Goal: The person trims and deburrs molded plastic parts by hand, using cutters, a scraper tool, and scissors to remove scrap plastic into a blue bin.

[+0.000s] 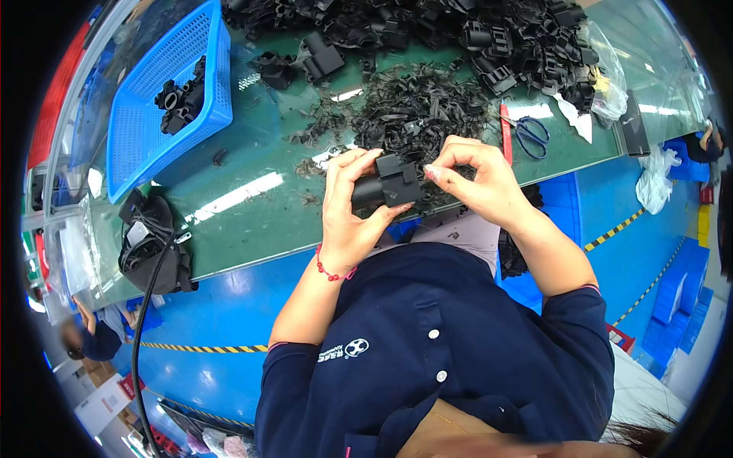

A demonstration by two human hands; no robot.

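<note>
A black molded plastic part [398,183], with a round tube end and a boxy end, is gripped in my left hand [347,195] above the table's near edge. Close to the boxy end, my right hand [477,179] has its thumb and forefinger pinched together; whatever may be between them is too small to make out. Behind both hands lies a heap of thin black plastic scraps [420,107]. Further back, a large pile of similar black parts [504,38] covers the far side of the table.
A blue basket [126,153] with several black parts stands at the left. Blue-handled scissors [532,139] and a red strip-shaped tool [505,130] lie right of the scraps. A black bag [156,252] with a cable [145,320] sits at the left table edge. Clear plastic bags [608,84] lie at the right.
</note>
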